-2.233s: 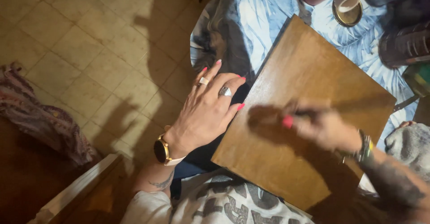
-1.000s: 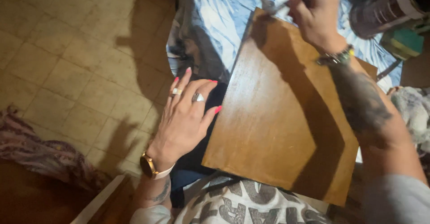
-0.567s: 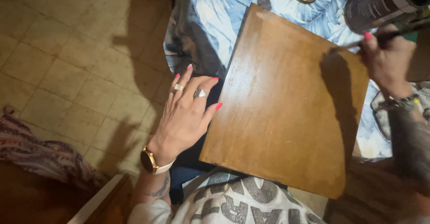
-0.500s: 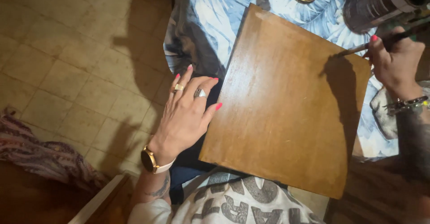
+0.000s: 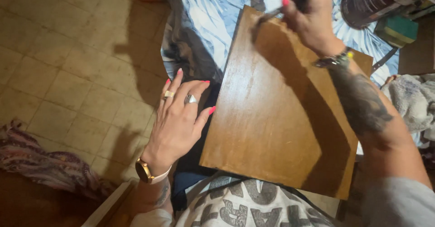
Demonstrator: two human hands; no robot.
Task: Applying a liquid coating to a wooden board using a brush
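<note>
Both hands flank board.

Wooden board: brown, glossy, lying on a blue-and-white patterned cloth. Your right hand grips a thin brush at the board's far edge. Your left hand rests flat just beside the board's left edge. A dark can lies beyond the board's far right corner.
</note>
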